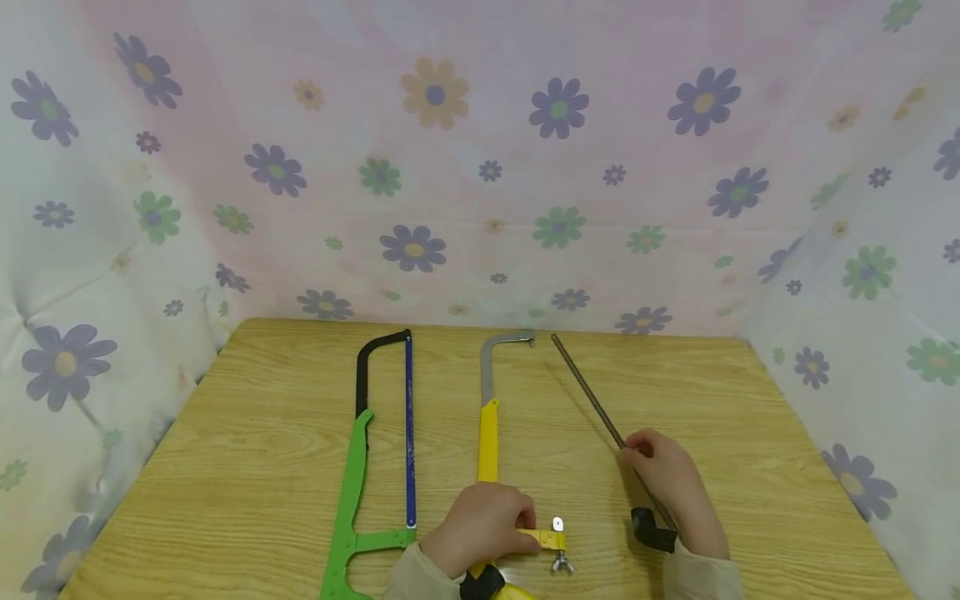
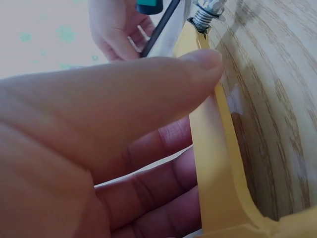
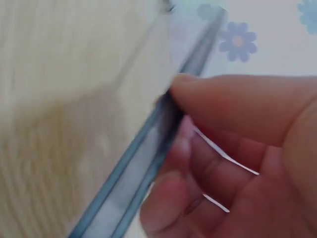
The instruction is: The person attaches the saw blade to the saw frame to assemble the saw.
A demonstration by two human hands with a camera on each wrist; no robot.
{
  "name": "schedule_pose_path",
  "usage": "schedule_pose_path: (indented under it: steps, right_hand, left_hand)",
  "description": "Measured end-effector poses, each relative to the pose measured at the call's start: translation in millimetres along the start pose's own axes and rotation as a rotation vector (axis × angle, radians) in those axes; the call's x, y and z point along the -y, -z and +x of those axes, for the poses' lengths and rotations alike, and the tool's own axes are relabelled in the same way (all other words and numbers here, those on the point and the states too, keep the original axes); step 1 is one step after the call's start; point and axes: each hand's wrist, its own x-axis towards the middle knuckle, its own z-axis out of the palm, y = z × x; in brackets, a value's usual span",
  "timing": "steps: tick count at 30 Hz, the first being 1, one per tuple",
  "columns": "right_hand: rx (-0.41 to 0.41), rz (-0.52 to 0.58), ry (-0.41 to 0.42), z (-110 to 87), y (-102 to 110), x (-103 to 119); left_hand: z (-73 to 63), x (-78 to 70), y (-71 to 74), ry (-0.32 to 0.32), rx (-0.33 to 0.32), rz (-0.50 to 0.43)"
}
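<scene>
My left hand (image 1: 480,521) grips a yellow hacksaw frame (image 1: 488,442) by its lower part, and the frame carries no blade. The grey bow (image 1: 487,367) of the frame points toward the back of the table. In the left wrist view the thumb lies over the yellow bar (image 2: 213,144), with fingers behind it. At the bar's end are a metal blade holder (image 1: 557,524) and a wing nut (image 1: 562,564). My right hand (image 1: 671,479) pinches a long, thin hacksaw blade (image 1: 588,392) between thumb and fingers, slanted to the right of the frame.
Left of the yellow frame lies a green hacksaw (image 1: 351,483) with a blue blade (image 1: 410,433) fitted. All this is on a wood-grain table (image 1: 247,433). Flowered cloth (image 1: 480,192) hangs behind the table and along both sides.
</scene>
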Motion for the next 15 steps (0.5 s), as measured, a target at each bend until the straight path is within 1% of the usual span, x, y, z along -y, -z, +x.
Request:
schedule_pose_path:
  steps: [2,6,12,15]
  right_hand:
    - [-0.015,0.071,-0.005,0.8,1,3]
    - [-0.042,0.259,-0.036,4.3,-2,11]
    - [-0.059,0.584,-0.098,10.1,-16,23]
    - [-0.046,0.712,-0.116,12.2,-24,28]
  left_hand:
    - [0.3,0.3,-0.3,0.006,0.003,0.001]
    - [2.0,1.5,-1.8,0.019,0.014,-0.002]
    - [2.7,2.0,-2.9,0.025,0.026,-0.008]
    - [1.8,2.1,-2.8,0.021,0.021,-0.006]
